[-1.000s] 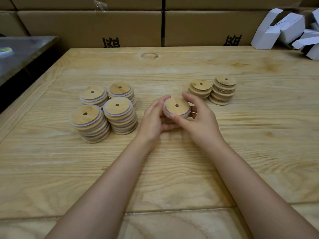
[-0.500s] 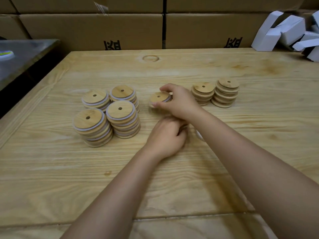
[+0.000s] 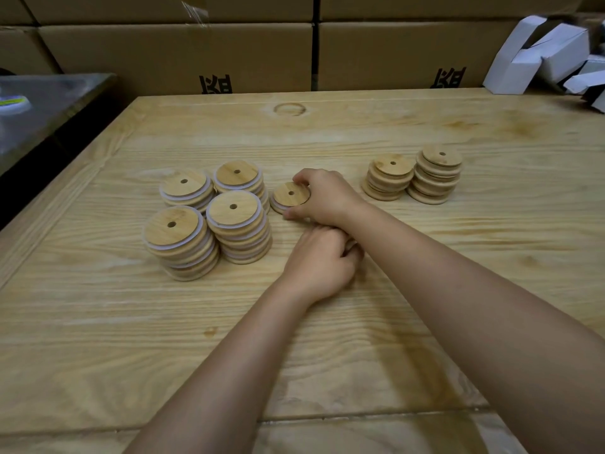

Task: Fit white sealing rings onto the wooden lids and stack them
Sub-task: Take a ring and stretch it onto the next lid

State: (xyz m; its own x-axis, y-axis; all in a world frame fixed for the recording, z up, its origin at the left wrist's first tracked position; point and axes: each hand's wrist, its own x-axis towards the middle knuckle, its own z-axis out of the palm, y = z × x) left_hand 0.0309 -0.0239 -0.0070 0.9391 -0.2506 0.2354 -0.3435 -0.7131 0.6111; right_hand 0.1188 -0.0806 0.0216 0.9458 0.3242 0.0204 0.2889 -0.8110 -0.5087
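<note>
Lid point(image 3: 290, 195) with a white ring at its rim, pinched at the edge between thumb and fingers of the right hand point(image 3: 322, 196), rested low on the table point(image 3: 425, 257), just right of the four stacks of ringed lids point(image 3: 209, 221). Half a second before, the lid was tilted and farther from the stacks; it had since come leftward and down, lying nearly flat. Left hand point(image 3: 322, 260) stayed curled on the table beneath the right wrist; what it enclosed could not be told. Two stacks of bare lids point(image 3: 412, 178) stood unchanged, well apart to the right. Cardboard boxes point(image 3: 176, 50) lined the far edge.
</note>
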